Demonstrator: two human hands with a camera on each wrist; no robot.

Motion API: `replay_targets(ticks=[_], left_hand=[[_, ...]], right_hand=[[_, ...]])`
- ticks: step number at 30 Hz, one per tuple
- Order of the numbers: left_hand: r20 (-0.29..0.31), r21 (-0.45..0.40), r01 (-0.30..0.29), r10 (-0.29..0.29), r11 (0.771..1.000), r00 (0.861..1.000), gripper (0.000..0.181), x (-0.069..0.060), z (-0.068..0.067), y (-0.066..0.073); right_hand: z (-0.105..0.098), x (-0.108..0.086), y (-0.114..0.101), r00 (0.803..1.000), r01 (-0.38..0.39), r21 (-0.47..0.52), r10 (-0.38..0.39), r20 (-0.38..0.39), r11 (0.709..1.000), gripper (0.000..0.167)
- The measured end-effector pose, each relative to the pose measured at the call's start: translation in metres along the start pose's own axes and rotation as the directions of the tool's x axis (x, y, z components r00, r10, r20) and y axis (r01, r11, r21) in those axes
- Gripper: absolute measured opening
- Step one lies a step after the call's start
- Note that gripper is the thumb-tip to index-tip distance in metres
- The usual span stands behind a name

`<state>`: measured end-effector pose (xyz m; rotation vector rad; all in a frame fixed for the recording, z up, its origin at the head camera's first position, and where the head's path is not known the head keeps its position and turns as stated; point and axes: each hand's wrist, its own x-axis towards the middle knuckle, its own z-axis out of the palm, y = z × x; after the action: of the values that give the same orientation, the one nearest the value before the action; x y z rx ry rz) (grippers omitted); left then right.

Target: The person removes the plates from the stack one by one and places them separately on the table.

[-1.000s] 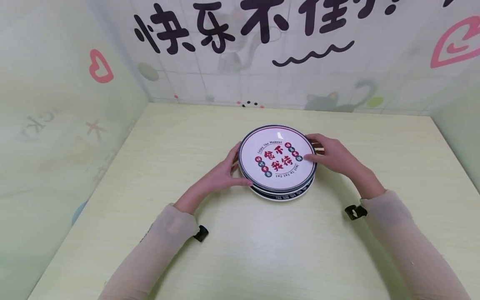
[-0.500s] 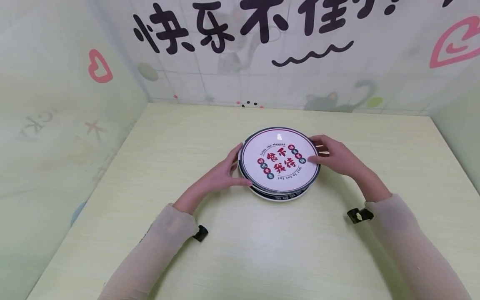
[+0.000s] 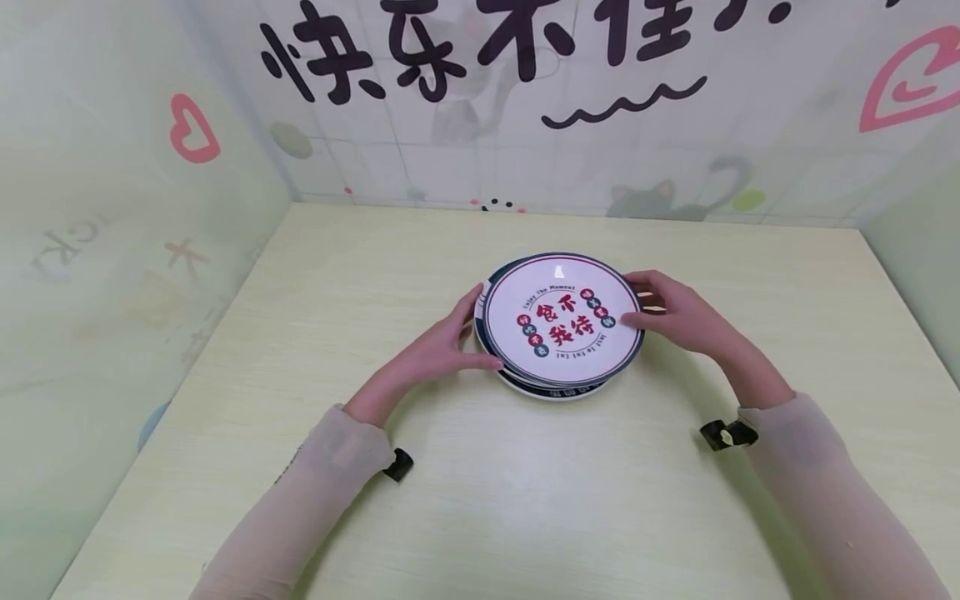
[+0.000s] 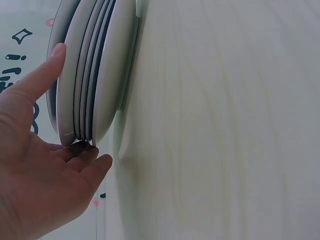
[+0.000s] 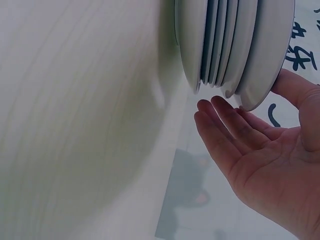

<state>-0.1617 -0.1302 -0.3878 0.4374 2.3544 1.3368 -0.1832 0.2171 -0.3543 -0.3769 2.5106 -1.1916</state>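
The surface (image 3: 525, 500) ran wide left, right and near, its far edge meeting the wall (image 3: 450, 158); in its far half stood the stack of plates (image 4: 91, 67), left hand (image 3: 435, 346) gripping its left side; the top plate (image 3: 562, 319), round, no long axis, sat off rightward; the right hand (image 3: 678, 315), nearest, pinched its right rim!

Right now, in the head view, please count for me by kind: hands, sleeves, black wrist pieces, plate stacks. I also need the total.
Hands: 2, left hand and right hand
Sleeves: 2, left sleeve and right sleeve
Black wrist pieces: 2, left piece and right piece
Plate stack: 1
Total: 7
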Motion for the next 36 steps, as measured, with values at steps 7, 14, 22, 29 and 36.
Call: replay_targets(ticks=[7, 14, 22, 29, 36], left_hand=[[0.0, 0.005, -0.004, 0.004, 1.0, 1.0, 0.119, 0.001, 0.0, 0.0], [-0.013, 0.025, -0.006, 0.006, 1.0, 1.0, 0.117, 0.001, -0.001, -0.001], [-0.013, 0.042, -0.003, 0.004, 0.999, 1.0, 0.117, 0.0, -0.001, 0.001], [-0.008, 0.038, -0.001, 0.002, 0.999, 1.0, 0.117, 0.001, -0.001, 0.0], [-0.008, 0.048, 0.003, -0.002, 0.999, 1.0, 0.118, 0.001, -0.001, 0.001]], right_hand=[[-0.003, -0.006, 0.004, 1.0, -0.002, -0.01, 0.002, -0.013, 1.0, 0.063], [-0.004, -0.011, 0.004, 1.0, -0.016, 0.046, 0.017, -0.015, 0.999, 0.062], [-0.002, -0.016, 0.004, 0.994, -0.106, 0.24, 0.111, -0.007, 0.965, 0.064], [-0.001, -0.019, 0.007, 0.985, -0.166, 0.34, 0.174, 0.005, 0.926, 0.064], [0.0, -0.019, 0.011, 0.983, -0.174, 0.418, 0.18, 0.026, 0.891, 0.063]])
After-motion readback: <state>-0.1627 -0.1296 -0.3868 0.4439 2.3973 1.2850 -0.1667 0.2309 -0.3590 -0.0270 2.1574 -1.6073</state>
